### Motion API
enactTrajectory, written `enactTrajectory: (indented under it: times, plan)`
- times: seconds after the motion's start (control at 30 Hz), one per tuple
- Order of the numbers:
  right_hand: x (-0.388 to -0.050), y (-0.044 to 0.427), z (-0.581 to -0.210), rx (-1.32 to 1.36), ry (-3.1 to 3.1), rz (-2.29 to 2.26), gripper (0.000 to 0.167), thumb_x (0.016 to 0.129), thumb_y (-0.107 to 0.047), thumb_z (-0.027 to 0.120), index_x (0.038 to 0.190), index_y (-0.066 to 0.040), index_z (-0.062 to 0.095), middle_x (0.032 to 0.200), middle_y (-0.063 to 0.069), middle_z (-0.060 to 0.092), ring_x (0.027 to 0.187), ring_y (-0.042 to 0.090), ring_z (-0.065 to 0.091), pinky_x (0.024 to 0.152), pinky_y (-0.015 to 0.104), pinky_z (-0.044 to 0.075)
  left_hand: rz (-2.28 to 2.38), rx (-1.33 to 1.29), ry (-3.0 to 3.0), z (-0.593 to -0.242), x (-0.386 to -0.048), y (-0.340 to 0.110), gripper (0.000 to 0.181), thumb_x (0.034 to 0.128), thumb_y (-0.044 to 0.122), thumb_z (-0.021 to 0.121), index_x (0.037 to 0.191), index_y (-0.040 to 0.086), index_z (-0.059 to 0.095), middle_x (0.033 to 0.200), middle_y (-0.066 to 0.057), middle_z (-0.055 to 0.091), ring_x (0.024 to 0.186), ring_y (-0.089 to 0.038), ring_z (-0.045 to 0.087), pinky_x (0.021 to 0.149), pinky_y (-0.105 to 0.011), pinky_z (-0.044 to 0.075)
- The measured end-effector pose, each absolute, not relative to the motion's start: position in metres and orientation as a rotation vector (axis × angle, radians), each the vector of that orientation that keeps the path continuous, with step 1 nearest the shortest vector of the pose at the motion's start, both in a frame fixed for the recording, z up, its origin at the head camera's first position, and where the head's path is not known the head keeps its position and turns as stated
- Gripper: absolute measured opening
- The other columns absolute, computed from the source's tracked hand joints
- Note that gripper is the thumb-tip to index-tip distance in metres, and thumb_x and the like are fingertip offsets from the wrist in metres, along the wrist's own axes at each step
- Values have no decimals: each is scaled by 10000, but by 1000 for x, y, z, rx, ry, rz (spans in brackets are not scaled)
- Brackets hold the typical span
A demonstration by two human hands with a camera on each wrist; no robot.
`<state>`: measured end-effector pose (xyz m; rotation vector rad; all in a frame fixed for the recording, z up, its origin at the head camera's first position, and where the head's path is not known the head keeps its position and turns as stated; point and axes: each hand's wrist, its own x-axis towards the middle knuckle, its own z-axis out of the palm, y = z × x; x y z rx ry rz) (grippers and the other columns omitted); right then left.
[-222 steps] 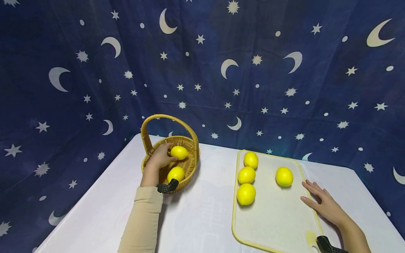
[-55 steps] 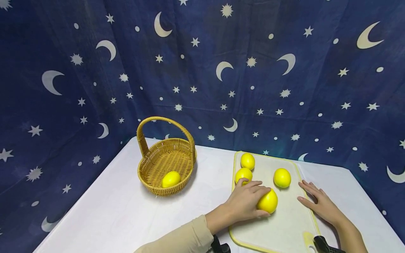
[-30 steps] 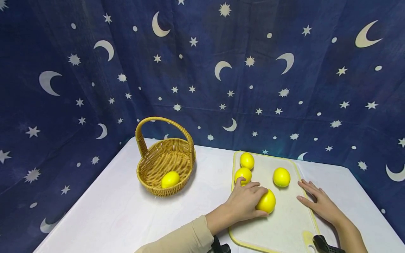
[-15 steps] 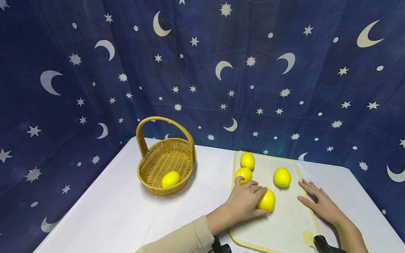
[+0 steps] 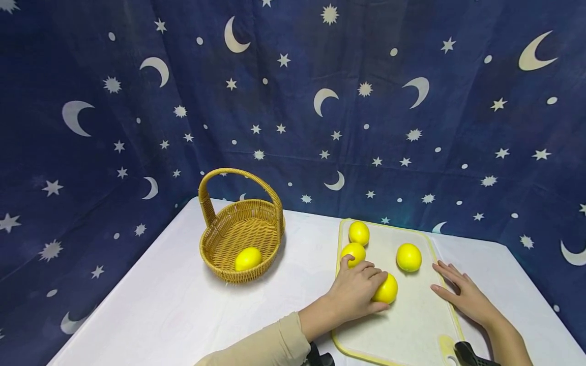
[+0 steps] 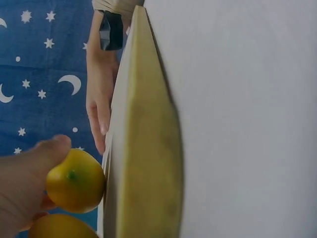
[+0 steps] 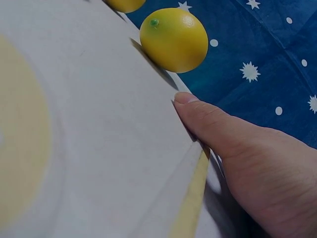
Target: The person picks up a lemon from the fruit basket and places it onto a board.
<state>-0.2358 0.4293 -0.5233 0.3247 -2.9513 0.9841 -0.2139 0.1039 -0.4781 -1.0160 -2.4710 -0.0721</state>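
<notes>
In the head view my left hand [image 5: 357, 295] holds a lemon [image 5: 386, 288] at the middle of the white cutting board [image 5: 393, 330], fingers over its top and thumb at its near side. The left wrist view shows this lemon [image 6: 77, 181] against the thumb. Behind the hand two lemons, a nearer one [image 5: 353, 252] and a farther one [image 5: 359, 233], line the board's left side; the hand hides the spot in front of them. Another lemon [image 5: 409, 257] sits to the right. My right hand [image 5: 471, 297] rests at the board's right edge, fingers extended, holding nothing.
A wicker basket [image 5: 220, 262] with a tall handle stands on the left of the white table [image 5: 178, 305]. One lemon [image 5: 247, 259] lies inside it. A dark blue curtain [image 5: 293, 101] with moons and stars hangs behind.
Earlier my left hand was in the basket with two lemons there; now one lies there and the hand is at the board. In the last second the held lemon barely shifts; the right hand stays.
</notes>
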Motion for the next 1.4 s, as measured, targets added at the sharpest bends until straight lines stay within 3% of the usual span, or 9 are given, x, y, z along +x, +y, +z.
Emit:
enactTrajectory:
  times: [0.2, 0.33, 0.5, 0.67, 0.8, 0.97, 1.23, 1.4]
  plan:
    - [-235, 431, -524, 312, -2959, 992, 725, 915, -405, 593, 1462, -15, 321, 1507, 323, 198, 1416, 501, -10, 1121, 580, -169, -89, -984, -2480, -455, -213, 92, 533, 818, 658, 572, 1211, 300, 608, 1150, 179, 640, 1137, -37, 502, 981, -439, 310]
    - [-235, 430, -524, 304, -2966, 995, 731, 914, -417, 590, 1465, -20, 318, 1511, 317, 194, 1416, 501, -8, 1122, 583, -164, -211, -1009, -2507, -424, -215, 69, 452, 852, 583, 590, 1190, 288, 644, 1128, 157, 659, 1101, -45, 550, 939, -363, 345]
    - [-237, 427, -524, 304, -2968, 1000, 732, 915, -422, 587, 1467, -25, 316, 1515, 312, 187, 1418, 495, -14, 1122, 582, -165, -605, -1289, -2598, -376, -217, 19, 381, 885, 429, 636, 1190, 203, 663, 1152, 94, 672, 1089, -46, 595, 935, -209, 430]
    - [-237, 426, -524, 290, -2985, 987, 745, 914, -437, 581, 1461, -6, 315, 1508, 325, 184, 1409, 516, 1, 1118, 584, -169, -1156, -1660, -2654, -351, -227, -55, 324, 905, 286, 645, 1199, 149, 649, 1181, 55, 660, 1085, -53, 597, 925, -222, 484]
    - [-236, 426, -523, 271, -3001, 983, 754, 916, -444, 575, 1455, 12, 311, 1502, 337, 178, 1404, 525, 0, 1113, 588, -176, -1426, -1753, -2587, -354, -239, -116, 299, 906, 163, 639, 1196, 92, 646, 1207, -9, 653, 1115, -132, 596, 922, -327, 507]
    - [-234, 427, -522, 262, -3008, 977, 755, 919, -444, 569, 1455, 17, 305, 1500, 343, 171, 1403, 524, -10, 1109, 588, -182, -1588, -1436, -2629, -373, -253, -166, 343, 877, 105, 664, 1218, 83, 628, 1254, -38, 628, 1191, -230, 564, 1001, -416, 461]
    - [-233, 430, -523, 298, -3004, 973, 735, 929, -420, 564, 1457, 20, 303, 1498, 350, 168, 1394, 541, -3, 1098, 608, -182, -1532, -1238, -2868, -418, -279, -184, 537, 852, 57, 676, 1359, 66, 500, 1405, -113, 498, 1316, -375, 420, 1072, -569, 335]
    - [-235, 429, -522, 317, -3001, 977, 730, 932, -415, 562, 1456, 23, 303, 1498, 350, 169, 1391, 547, 8, 1095, 619, -175, -1395, -1190, -3053, -431, -282, -183, 578, 829, 120, 710, 1367, 78, 503, 1414, -124, 490, 1338, -316, 402, 1080, -499, 356]
